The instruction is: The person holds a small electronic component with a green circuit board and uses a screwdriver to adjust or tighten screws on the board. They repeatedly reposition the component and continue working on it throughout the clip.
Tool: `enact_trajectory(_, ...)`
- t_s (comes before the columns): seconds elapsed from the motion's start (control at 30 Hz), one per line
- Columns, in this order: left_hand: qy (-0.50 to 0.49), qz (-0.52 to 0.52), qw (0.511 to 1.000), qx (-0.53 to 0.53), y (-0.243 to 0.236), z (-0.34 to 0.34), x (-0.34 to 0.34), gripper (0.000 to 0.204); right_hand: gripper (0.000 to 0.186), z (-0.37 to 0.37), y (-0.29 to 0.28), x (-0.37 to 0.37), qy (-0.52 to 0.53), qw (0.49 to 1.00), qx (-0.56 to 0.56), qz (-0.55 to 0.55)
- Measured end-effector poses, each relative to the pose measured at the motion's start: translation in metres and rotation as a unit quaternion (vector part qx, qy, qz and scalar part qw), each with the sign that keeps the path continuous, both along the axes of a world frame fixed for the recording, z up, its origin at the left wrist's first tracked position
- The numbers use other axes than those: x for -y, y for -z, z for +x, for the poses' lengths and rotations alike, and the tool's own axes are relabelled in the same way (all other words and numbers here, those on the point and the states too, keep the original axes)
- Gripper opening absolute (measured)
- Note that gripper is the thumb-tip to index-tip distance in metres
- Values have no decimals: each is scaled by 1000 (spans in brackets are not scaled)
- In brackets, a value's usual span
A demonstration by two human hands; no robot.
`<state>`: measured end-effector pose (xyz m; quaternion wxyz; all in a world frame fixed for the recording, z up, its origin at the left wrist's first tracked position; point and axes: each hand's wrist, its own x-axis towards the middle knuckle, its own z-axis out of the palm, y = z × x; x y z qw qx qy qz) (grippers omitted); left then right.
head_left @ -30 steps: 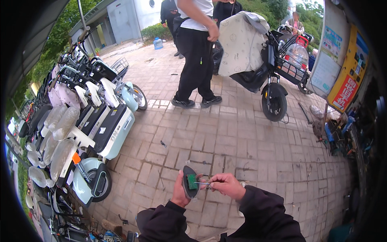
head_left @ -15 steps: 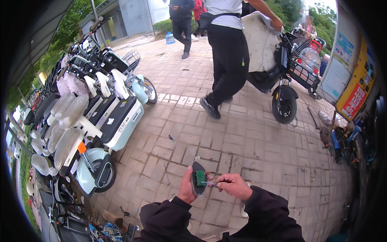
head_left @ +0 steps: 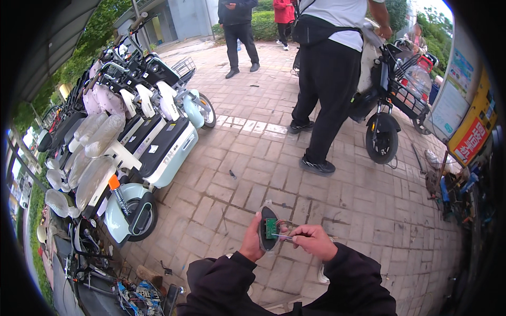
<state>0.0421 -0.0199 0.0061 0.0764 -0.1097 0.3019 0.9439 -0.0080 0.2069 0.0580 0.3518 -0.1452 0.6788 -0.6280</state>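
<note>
My left hand (head_left: 252, 242) is closed around the edge of a small dark oval housing (head_left: 268, 246) with a pale rim, held open side up. A green circuit board (head_left: 271, 227) sits in it, with thin red and dark wires (head_left: 280, 222) at its right side. My right hand (head_left: 313, 242) pinches a thin metal tool (head_left: 283, 236), perhaps a screwdriver; its tip is at the board's right part, though whether it touches is unclear.
Scooters (head_left: 163, 147) line the left. A person (head_left: 324, 89) stands ahead beside a covered scooter (head_left: 382, 142); others (head_left: 237, 37) are farther back. Metal parts and tools (head_left: 453, 195) lie at the right. Brick paving (head_left: 358, 205) lies between.
The person ahead has moved right and nearer, a hand now up at the covered scooter. The view has shifted; my hands keep the same hold on housing and tool.
</note>
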Motion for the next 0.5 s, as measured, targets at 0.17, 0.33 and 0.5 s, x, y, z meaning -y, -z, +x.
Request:
enact_trajectory(0.17, 1, -9, 1000, 8, 5, -1, 1, 68, 15, 1, -2, 0, -4, 1000, -5, -23)
enact_trajectory(0.33, 0, -4, 1000, 18, 7, -2, 0, 69, 14, 0, -2, 1, -3, 1000, -9, -20)
enact_trajectory(0.5, 3, 2, 1000, 23, 6, -2, 0, 69, 13, 0, -1, 1, -3, 1000, -11, -10)
